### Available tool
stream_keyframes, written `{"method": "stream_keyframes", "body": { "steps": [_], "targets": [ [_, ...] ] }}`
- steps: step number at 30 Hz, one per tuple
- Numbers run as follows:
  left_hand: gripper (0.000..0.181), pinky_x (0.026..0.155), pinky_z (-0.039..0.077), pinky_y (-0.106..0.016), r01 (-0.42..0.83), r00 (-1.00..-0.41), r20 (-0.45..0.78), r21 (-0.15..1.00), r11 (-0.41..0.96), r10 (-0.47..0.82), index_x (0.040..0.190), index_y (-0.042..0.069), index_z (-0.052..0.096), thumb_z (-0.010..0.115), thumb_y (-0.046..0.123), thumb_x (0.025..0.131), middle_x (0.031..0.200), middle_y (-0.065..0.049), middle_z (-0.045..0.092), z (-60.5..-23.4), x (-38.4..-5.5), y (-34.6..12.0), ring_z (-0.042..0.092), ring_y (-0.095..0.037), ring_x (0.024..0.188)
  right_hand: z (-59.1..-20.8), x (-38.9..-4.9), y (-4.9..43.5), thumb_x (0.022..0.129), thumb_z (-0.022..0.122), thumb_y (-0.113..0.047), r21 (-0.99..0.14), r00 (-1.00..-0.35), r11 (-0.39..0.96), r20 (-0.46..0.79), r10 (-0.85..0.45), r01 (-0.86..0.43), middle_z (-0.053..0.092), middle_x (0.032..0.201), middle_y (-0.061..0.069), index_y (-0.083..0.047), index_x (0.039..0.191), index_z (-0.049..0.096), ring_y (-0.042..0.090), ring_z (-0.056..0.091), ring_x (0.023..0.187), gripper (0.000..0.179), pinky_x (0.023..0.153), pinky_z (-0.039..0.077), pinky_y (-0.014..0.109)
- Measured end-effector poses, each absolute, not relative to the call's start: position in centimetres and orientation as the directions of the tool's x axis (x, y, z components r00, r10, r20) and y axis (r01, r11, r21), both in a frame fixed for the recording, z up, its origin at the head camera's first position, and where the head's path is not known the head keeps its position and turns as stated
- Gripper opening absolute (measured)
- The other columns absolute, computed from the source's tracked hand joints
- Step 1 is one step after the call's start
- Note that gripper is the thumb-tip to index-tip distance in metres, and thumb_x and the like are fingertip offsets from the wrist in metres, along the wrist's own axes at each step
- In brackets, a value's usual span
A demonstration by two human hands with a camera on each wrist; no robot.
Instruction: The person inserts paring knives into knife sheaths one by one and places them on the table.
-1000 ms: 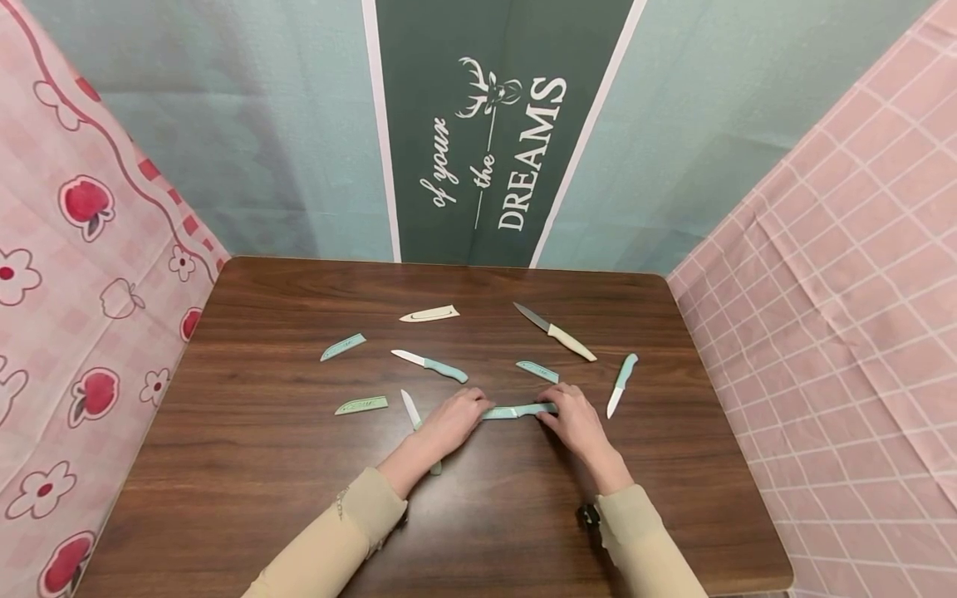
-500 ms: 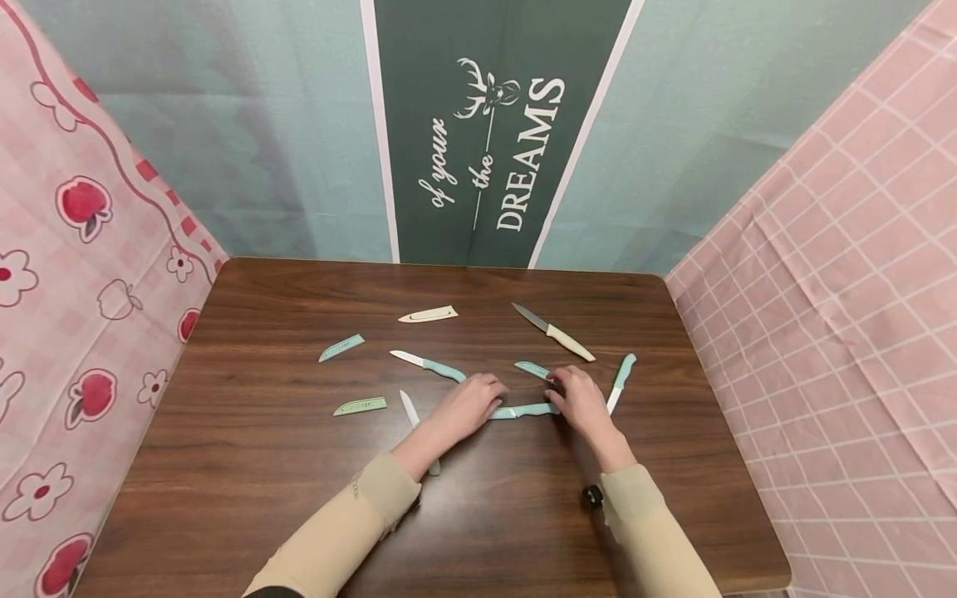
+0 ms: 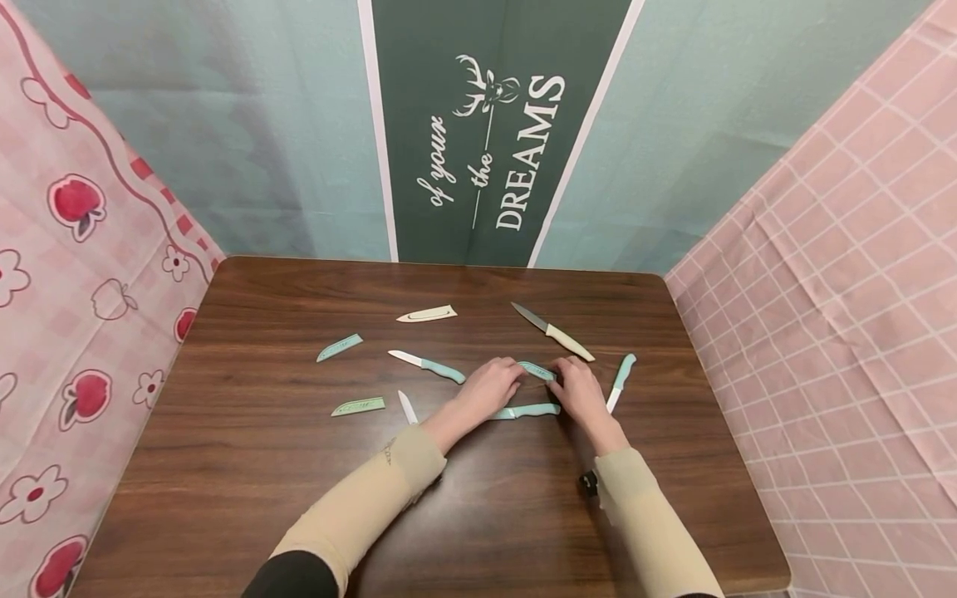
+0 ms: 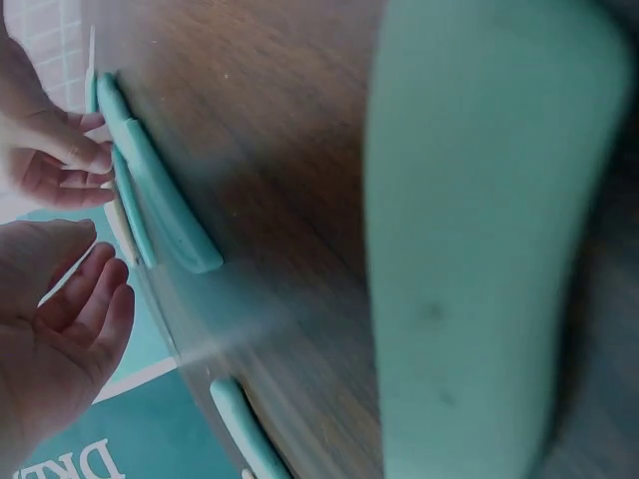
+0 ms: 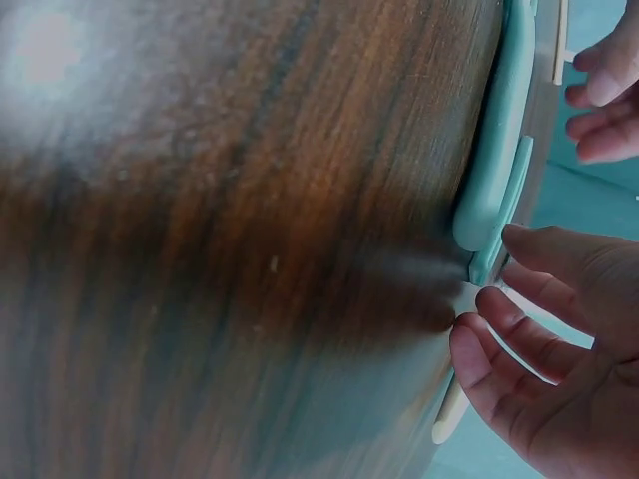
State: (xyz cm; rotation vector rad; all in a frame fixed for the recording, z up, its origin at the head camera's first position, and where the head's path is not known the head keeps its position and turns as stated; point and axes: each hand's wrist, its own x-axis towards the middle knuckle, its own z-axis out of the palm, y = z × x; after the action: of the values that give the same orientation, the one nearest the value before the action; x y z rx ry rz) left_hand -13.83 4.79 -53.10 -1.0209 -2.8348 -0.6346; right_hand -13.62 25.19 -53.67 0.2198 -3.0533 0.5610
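In the head view, a light blue knife sheath (image 3: 537, 370) lies flat between the two hands. My left hand (image 3: 489, 384) is at its left end, fingers loosely bent; in the left wrist view a gap shows between this hand (image 4: 70, 329) and the sheath (image 4: 133, 205). My right hand (image 3: 583, 390) is at the sheath's right end; in the right wrist view its thumb and fingers (image 5: 529, 344) stand parted beside that end, and contact is unclear. Just nearer than the sheath lies a blue-handled paring knife (image 3: 534, 409), its blade end covered, partly behind the left wrist.
A blue knife (image 3: 443, 370), another blue knife (image 3: 622, 378) and a cream knife (image 3: 570, 342) lie bare-bladed. Loose sheaths are cream (image 3: 428, 314), blue (image 3: 340, 347) and green (image 3: 359, 406). The left forearm covers most of a green-handled knife (image 3: 407, 407).
Both hands have come off the covered blue knife, which stays on the table. They have moved forward to the loose blue sheath, the right hand first, then the left.
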Motion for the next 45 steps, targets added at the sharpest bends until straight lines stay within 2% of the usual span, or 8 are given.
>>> {"method": "stream_keyframes", "body": {
  "steps": [5,12,17,29,35,39,45],
  "targets": [
    [0.027,0.098,0.053,-0.031,0.612,-0.788,0.177,0.34,0.714,0.59,0.121,0.011,0.068,0.068,0.012,0.094,0.119,-0.005,0.068,-53.1,-14.2,5.4,0.065,-0.023,0.11,-53.8,-14.0,25.0,0.086,0.075,-0.006,-0.339,-0.986,0.926,0.053,-0.156,-0.165,0.068,0.105,0.02,0.003,0.105,0.071,0.034,0.066,0.096,0.021,0.084,0.055,0.049],
    [0.035,0.105,0.05,-0.033,0.595,-0.797,0.131,0.338,0.729,0.59,0.129,0.011,0.063,0.067,0.01,0.094,0.135,-0.008,0.06,-53.3,-14.8,6.0,0.057,-0.025,0.127,-54.0,-14.0,24.7,0.088,0.073,-0.005,-0.317,-0.984,0.931,0.03,-0.178,-0.179,0.068,0.109,0.022,0.004,0.107,0.072,0.037,0.065,0.101,0.022,0.085,0.055,0.051],
    [0.035,0.105,0.05,-0.033,0.579,-0.805,0.096,0.34,0.741,0.585,0.131,0.012,0.063,0.065,0.009,0.096,0.136,-0.008,0.059,-53.6,-14.8,6.3,0.056,-0.025,0.128,-54.3,-13.9,24.5,0.088,0.072,-0.004,-0.325,-0.983,0.928,0.039,-0.181,-0.184,0.068,0.105,0.02,0.003,0.101,0.072,0.036,0.065,0.097,0.015,0.082,0.055,0.05],
    [0.027,0.091,0.056,-0.034,0.534,-0.831,0.052,0.359,0.766,0.554,0.125,0.013,0.066,0.057,0.009,0.1,0.121,-0.005,0.065,-53.9,-14.6,6.6,0.063,-0.022,0.112,-54.3,-13.7,23.9,0.082,0.075,0.003,-0.383,-0.978,0.9,0.053,-0.203,-0.207,0.069,0.098,0.016,0.0,0.098,0.069,0.031,0.066,0.093,0.017,0.08,0.055,0.047],
    [0.02,0.091,0.056,-0.032,0.551,-0.826,0.059,0.301,0.779,0.561,0.113,0.014,0.072,0.062,0.008,0.096,0.107,-0.002,0.071,-53.7,-14.6,6.6,0.068,-0.021,0.104,-54.1,-13.5,23.6,0.083,0.072,0.006,-0.412,-0.97,0.88,0.051,-0.236,-0.236,0.068,0.089,0.011,-0.004,0.089,0.067,0.024,0.064,0.082,0.012,0.074,0.054,0.043],
    [0.017,0.082,0.058,-0.032,0.543,-0.829,0.052,0.314,0.779,0.557,0.107,0.014,0.073,0.062,0.007,0.095,0.103,-0.002,0.072,-53.6,-14.4,6.5,0.07,-0.02,0.099,-54.2,-13.3,23.5,0.084,0.071,0.006,-0.418,-0.969,0.875,0.069,-0.237,-0.244,0.068,0.088,0.01,-0.005,0.087,0.068,0.025,0.065,0.082,0.012,0.075,0.055,0.044],
    [0.01,0.078,0.058,-0.031,0.536,-0.832,0.058,0.343,0.771,0.552,0.1,0.014,0.073,0.066,0.01,0.094,0.099,-0.002,0.072,-53.4,-14.3,6.1,0.071,-0.02,0.094,-53.8,-13.1,23.2,0.084,0.072,0.003,-0.435,-0.968,0.866,0.068,-0.241,-0.246,0.069,0.09,0.01,-0.005,0.088,0.069,0.024,0.066,0.084,0.01,0.076,0.055,0.044]
  ]
}}
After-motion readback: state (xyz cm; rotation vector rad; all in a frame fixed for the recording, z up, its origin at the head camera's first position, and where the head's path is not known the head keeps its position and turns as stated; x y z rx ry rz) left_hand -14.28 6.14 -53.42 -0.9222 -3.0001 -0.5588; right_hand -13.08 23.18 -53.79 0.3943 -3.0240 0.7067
